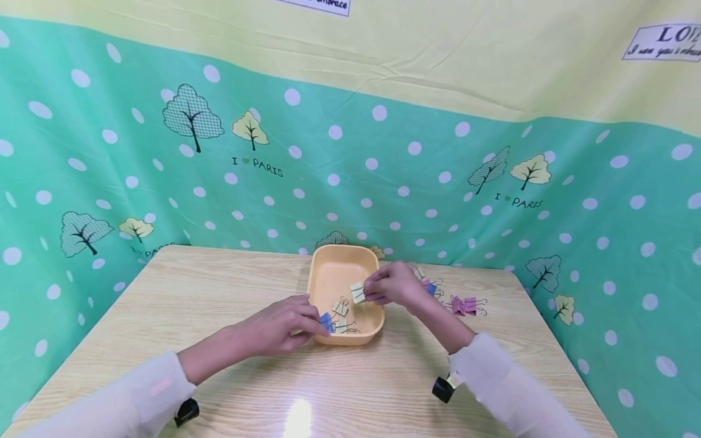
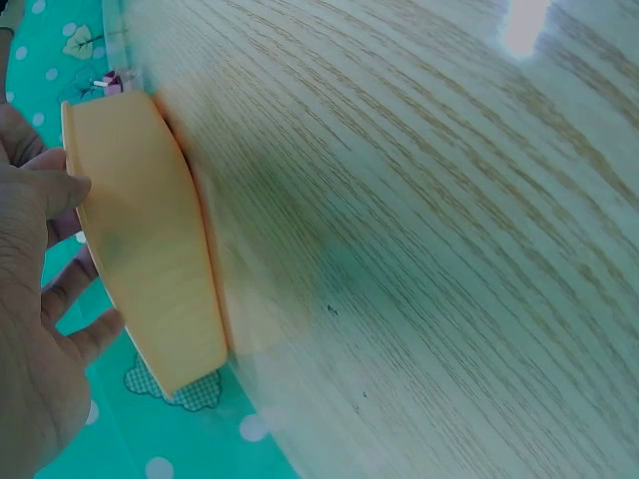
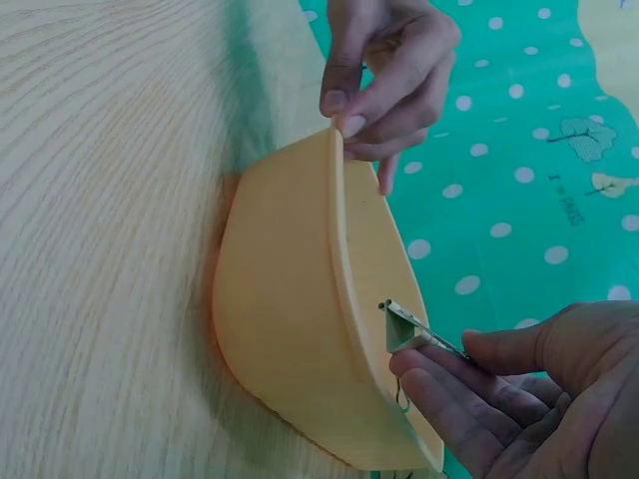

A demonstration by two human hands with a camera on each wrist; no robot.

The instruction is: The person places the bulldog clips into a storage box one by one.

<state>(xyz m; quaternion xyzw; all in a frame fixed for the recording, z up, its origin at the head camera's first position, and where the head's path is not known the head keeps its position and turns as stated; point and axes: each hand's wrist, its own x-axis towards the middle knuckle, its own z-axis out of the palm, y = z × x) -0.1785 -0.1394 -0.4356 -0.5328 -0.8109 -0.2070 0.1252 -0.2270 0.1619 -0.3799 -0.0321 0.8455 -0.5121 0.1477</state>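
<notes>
My right hand [image 1: 391, 284] pinches a pale yellow binder clip [image 1: 358, 292] between thumb and fingers, above the right side of an orange plastic box [image 1: 344, 339]. In the right wrist view the clip [image 3: 404, 329] juts from the fingertips, close to the box rim [image 3: 344, 239]. With thumb and fingers my left hand [image 1: 287, 325] grips the rim at the near left corner. Lying in the box beside that hand are a blue binder clip [image 1: 326, 321] and two pale yellow ones, one [image 1: 341, 306] farther back and one [image 1: 344, 326] by the front wall.
Right of the box, magenta binder clips [image 1: 464, 305] lie on the wooden table [image 1: 230, 274], with a blue one [image 1: 431, 288] and others partly behind my right hand. A dotted green and yellow curtain [image 1: 306, 201] hangs along the table's back and sides.
</notes>
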